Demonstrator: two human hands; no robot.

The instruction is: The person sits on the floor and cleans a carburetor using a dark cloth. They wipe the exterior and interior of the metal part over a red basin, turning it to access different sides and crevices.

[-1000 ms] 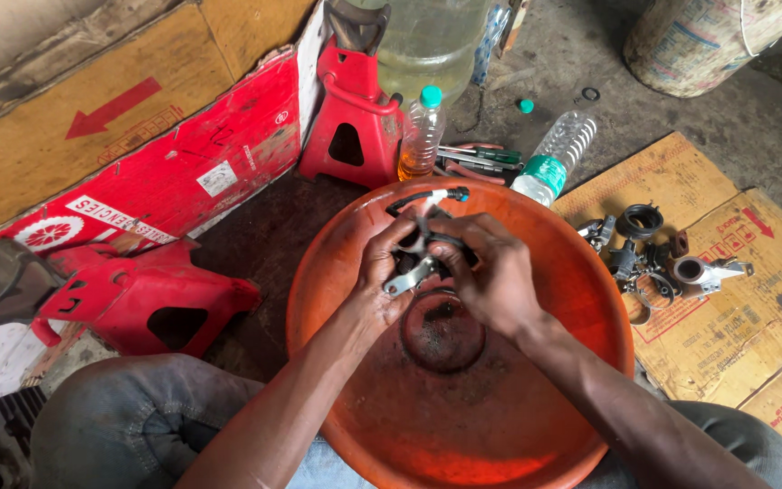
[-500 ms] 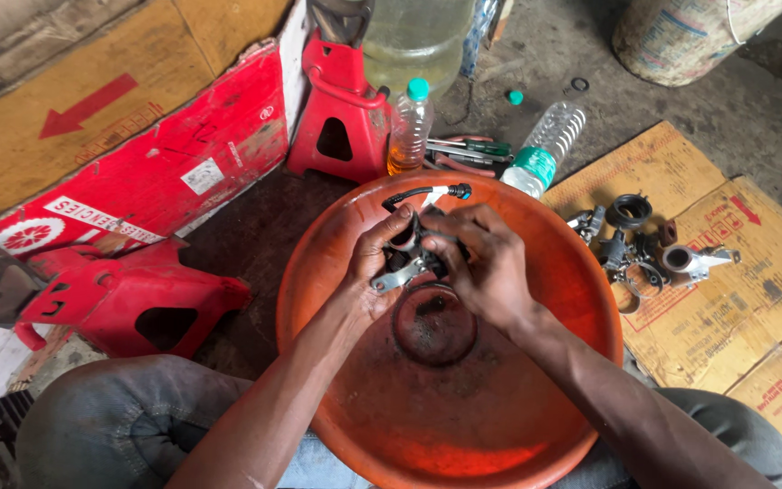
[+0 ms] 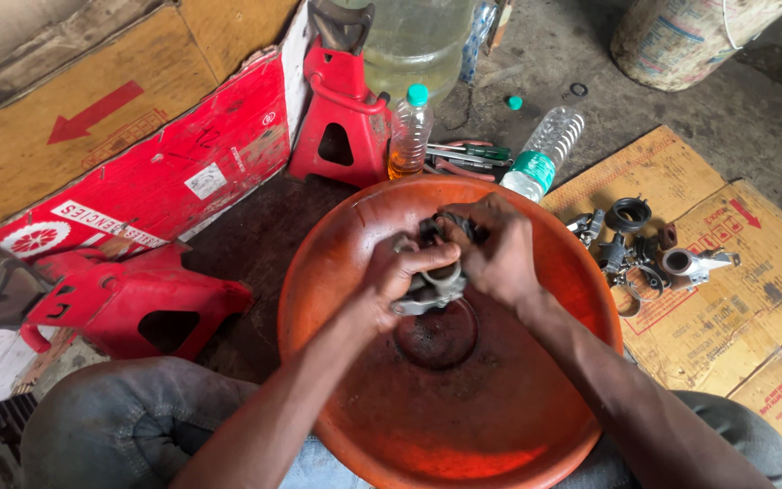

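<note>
Over a wide orange basin (image 3: 536, 417) both of my hands grip one greasy metal part (image 3: 429, 292). My left hand (image 3: 395, 276) wraps it from the left, fingers curled across its top. My right hand (image 3: 495, 254) closes on its dark far end from the right. The part's grey lower edge shows between the hands; the rest is hidden by my fingers. A dark round patch (image 3: 436, 337) lies in the basin bottom just below.
Loose metal parts and rings (image 3: 644, 249) lie on cardboard (image 3: 753, 299) at right. Behind the basin are two plastic bottles (image 3: 409, 131) (image 3: 545, 149), a red jack stand (image 3: 341, 113), a large jug (image 3: 418, 41) and hand tools (image 3: 468, 156). Another red stand (image 3: 128, 303) lies at left.
My hands have tightened together around the part, and the left fingers now fold over its top. The view has shifted slightly.
</note>
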